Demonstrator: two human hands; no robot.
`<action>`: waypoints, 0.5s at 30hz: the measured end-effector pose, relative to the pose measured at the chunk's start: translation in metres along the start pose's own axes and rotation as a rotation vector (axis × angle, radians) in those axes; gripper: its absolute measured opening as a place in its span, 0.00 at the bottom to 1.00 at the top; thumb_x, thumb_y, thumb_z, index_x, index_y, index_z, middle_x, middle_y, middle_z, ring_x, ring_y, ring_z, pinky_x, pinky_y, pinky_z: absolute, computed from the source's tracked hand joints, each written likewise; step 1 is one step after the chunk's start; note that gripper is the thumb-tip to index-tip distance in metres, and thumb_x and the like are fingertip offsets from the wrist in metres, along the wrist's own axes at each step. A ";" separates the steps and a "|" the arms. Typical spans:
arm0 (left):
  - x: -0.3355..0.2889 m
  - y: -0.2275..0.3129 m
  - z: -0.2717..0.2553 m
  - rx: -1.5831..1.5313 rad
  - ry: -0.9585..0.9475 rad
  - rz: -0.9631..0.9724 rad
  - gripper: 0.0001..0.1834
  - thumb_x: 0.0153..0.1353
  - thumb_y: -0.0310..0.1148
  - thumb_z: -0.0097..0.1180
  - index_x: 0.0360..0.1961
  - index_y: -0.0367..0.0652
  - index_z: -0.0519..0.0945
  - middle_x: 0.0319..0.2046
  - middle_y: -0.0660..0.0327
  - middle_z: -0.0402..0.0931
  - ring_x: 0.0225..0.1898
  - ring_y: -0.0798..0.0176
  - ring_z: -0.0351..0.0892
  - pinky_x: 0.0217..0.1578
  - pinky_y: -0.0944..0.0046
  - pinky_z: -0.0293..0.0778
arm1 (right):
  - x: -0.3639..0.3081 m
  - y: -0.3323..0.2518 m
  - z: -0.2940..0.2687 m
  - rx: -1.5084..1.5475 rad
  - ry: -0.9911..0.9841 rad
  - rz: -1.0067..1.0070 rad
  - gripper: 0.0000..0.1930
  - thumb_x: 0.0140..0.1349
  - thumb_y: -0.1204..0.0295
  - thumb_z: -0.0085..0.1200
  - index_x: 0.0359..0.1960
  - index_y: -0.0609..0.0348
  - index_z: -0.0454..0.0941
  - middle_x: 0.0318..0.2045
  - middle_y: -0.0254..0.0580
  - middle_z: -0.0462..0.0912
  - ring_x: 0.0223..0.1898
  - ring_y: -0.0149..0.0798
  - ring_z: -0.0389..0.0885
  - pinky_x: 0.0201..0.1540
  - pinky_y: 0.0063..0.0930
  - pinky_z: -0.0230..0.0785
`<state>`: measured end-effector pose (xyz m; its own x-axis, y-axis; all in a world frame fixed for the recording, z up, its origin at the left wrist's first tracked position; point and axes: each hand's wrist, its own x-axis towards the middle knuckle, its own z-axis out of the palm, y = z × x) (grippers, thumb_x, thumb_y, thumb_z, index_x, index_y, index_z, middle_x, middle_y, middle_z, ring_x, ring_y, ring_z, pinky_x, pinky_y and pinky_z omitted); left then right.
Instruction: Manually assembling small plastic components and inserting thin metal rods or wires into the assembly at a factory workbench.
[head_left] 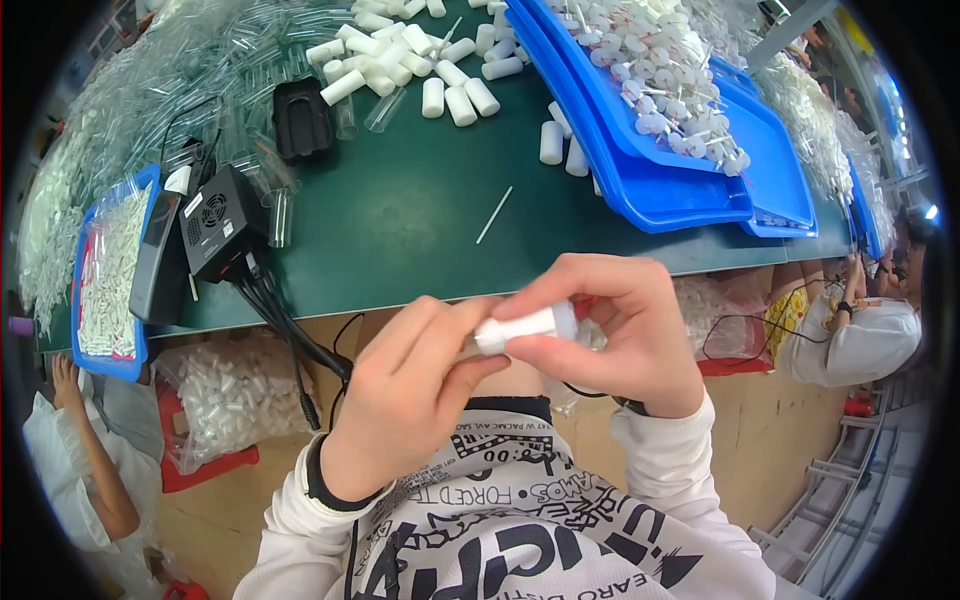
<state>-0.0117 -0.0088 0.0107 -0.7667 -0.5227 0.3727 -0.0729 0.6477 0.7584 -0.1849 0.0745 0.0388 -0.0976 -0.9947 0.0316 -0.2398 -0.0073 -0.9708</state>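
Just off the near edge of the green table, both my hands meet around a short white cylinder (520, 328). My right hand (625, 325) pinches it between thumb and fingers. A translucent round end piece (566, 320) shows beside the cylinder, partly covered by those fingers. My left hand (415, 380) is closed around the cylinder's left end. Something see-through shows at those left fingertips, but its shape is hidden. Beyond my hands a thin white stick (494, 215) lies on the table (400, 225).
White cylinders (460, 105) and clear tubes (385, 110) are heaped at the back. Blue trays (660, 210) with translucent disc-ended sticks (665, 75) stand right. At left are a black cabled box (222, 222) and a blue tray (140, 345) of small white pieces. People sit on both sides.
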 end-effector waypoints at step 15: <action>-0.003 -0.001 0.003 -0.126 0.154 0.059 0.18 0.45 0.22 0.66 0.40 0.34 0.78 0.28 0.55 0.78 0.25 0.65 0.77 0.21 0.72 0.73 | -0.025 0.023 0.028 0.321 0.342 -0.104 0.11 0.51 0.84 0.59 0.38 0.68 0.80 0.34 0.47 0.82 0.35 0.32 0.79 0.37 0.22 0.71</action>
<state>-0.0107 -0.0063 0.0070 -0.6597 -0.5710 0.4887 0.0571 0.6103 0.7901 -0.1610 0.0961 0.0087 -0.4137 -0.8969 0.1564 0.0399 -0.1894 -0.9811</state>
